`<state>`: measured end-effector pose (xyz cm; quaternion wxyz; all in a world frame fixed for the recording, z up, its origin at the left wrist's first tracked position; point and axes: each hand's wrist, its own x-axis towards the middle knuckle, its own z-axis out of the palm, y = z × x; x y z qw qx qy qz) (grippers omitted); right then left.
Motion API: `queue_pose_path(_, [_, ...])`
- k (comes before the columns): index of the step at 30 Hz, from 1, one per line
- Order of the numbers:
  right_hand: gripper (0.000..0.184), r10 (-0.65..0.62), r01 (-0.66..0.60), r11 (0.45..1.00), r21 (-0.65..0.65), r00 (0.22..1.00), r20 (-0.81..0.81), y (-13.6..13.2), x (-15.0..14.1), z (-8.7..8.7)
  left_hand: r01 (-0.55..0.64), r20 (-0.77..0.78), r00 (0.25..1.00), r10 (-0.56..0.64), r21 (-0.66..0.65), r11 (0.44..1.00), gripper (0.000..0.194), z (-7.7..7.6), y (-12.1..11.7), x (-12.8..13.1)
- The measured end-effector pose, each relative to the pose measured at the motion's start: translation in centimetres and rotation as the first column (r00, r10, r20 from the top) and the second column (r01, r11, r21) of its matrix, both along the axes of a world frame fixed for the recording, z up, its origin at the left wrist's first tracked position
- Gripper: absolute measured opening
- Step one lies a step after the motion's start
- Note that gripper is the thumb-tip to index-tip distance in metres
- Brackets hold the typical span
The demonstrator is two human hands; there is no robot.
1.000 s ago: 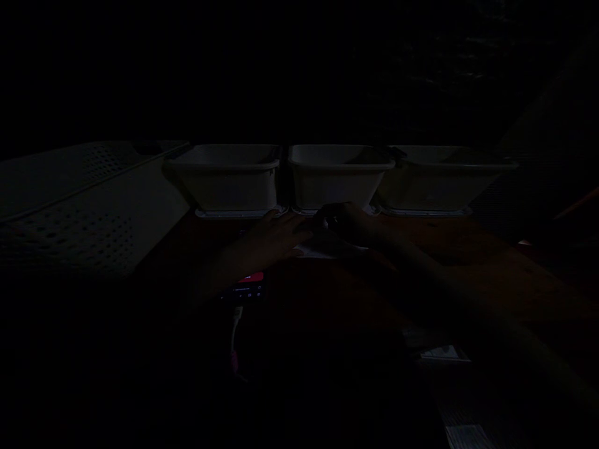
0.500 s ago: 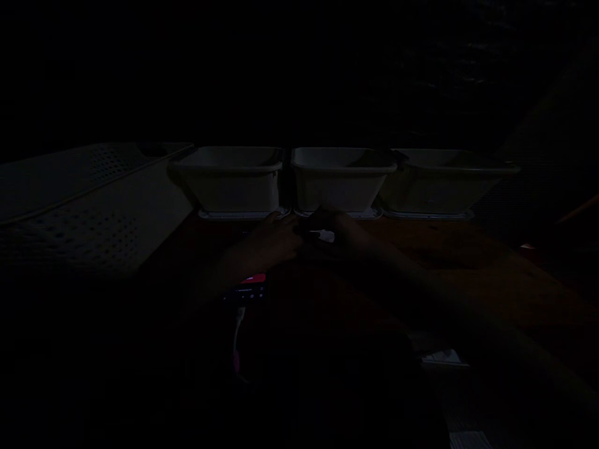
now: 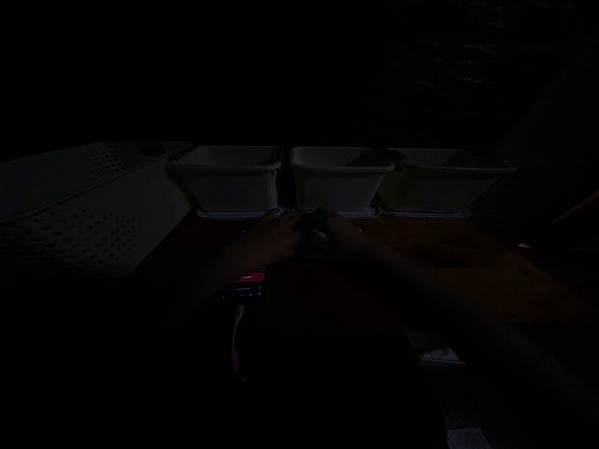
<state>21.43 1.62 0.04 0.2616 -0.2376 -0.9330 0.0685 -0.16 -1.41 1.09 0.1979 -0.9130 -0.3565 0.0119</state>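
- Two bare hands meet near the centre of the frame, very dimly lit: the left hand (image 3: 274, 237) enters from the lower left, the right hand (image 3: 339, 231) from the lower right.
- One small pale piece (image 3: 319, 236) shows at the right hand's fingers, just right of the frame's centre line; its outline is too dark to make out.
- Whether the right fingers grip that piece or only rest against it, I cannot tell; the left fingers point toward it, and the dark hides whether they hold anything.
- Three pale tubs stand in a row across the middle of the frame, beyond the hands: a left tub (image 3: 234, 190), a middle tub (image 3: 339, 190) and a right tub (image 3: 428, 190).
- One perforated basket (image 3: 154, 206) fills the left edge, beside the left tub.
- One phone (image 3: 248, 289) with a lit screen lies below the left forearm, partly covered by it in this view; a pale cable (image 3: 235, 327) runs down from it.
- Brown tabletop (image 3: 468, 262) shows at centre right.
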Motion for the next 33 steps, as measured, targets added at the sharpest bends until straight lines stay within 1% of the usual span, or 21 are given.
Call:
queue_pose_path(1, [0.033, -0.028, 0.028, 1.0, 0.002, 0.999, 0.022, 0.1, 0.0, -0.1, 0.001, 0.018, 1.0, -0.001, 0.005, 1.0, 0.049, 0.0, 0.1, 0.0])
queue_pose_path(3, [0.033, -0.052, 0.052, 0.999, 0.004, 0.999, 0.017, 0.7, 0.1, -0.3, 0.002, 0.059, 0.998, -0.003, 0.009, 1.0, 0.055, -0.1, 0.2, -0.2])
queue_pose_path(6, [0.028, -0.085, 0.084, 0.996, -0.009, 0.994, -0.063, 2.0, 0.8, -0.6, 0.005, 0.062, 0.998, -0.004, -0.009, 1.0, 0.049, -0.2, 0.4, -0.4])
queue_pose_path(8, [0.025, -0.158, 0.156, 0.987, -0.022, 0.983, -0.094, 2.7, 1.5, -0.5, 0.003, 0.041, 0.999, -0.003, -0.016, 1.0, 0.046, -0.3, 0.3, -0.6])
queue_pose_path(11, [0.032, -0.282, 0.281, 0.959, -0.024, 0.956, -0.081, 3.3, 2.3, -0.3, 0.002, 0.04, 0.999, 0.0, -0.043, 0.999, 0.046, -0.3, 0.3, -0.7])
queue_pose_path(13, [0.04, -0.328, 0.327, 0.945, -0.022, 0.942, -0.077, 3.5, 2.6, -0.3, 0.012, 0.056, 0.998, -0.007, -0.089, 0.996, 0.047, -0.3, 0.5, -0.8])
queue_pose_path(16, [0.046, -0.341, 0.339, 0.94, -0.037, 0.939, -0.053, 3.8, 2.6, -0.6, 0.041, 0.085, 0.996, -0.027, -0.167, 0.985, 0.048, -0.4, 1.2, -1.1])
queue_pose_path(20, [0.04, -0.374, 0.372, 0.927, -0.051, 0.927, -0.02, 4.4, 2.9, -1.1, 0.115, 0.156, 0.984, -0.08, -0.228, 0.967, 0.044, -0.5, 2.0, -1.5])
queue_pose_path(23, [0.037, -0.405, 0.406, 0.913, -0.047, 0.914, 0.015, 4.6, 3.0, -1.0, 0.185, 0.223, 0.966, -0.131, -0.241, 0.953, 0.047, -0.5, 2.1, -1.5])
queue_pose_path(25, [0.037, -0.418, 0.421, 0.906, -0.046, 0.907, 0.048, 4.5, 3.0, -1.0, 0.199, 0.238, 0.961, -0.139, -0.248, 0.948, 0.048, -0.5, 2.0, -1.5])
queue_pose_path(27, [0.038, -0.408, 0.41, 0.91, -0.056, 0.912, 0.047, 4.4, 3.0, -1.0, 0.202, 0.24, 0.96, -0.141, -0.248, 0.948, 0.047, -0.6, 2.0, -1.4])
queue_pose_path(30, [0.04, -0.351, 0.35, 0.934, -0.071, 0.936, 0.01, 4.3, 3.1, -1.2, 0.194, 0.243, 0.961, -0.133, -0.249, 0.949, 0.048, -0.8, 2.0, -1.4])
queue_pose_path(33, [0.038, -0.309, 0.309, 0.948, -0.073, 0.951, 0.02, 4.3, 3.1, -1.4, 0.184, 0.25, 0.961, -0.12, -0.254, 0.949, 0.051, -1.0, 2.0, -1.4])
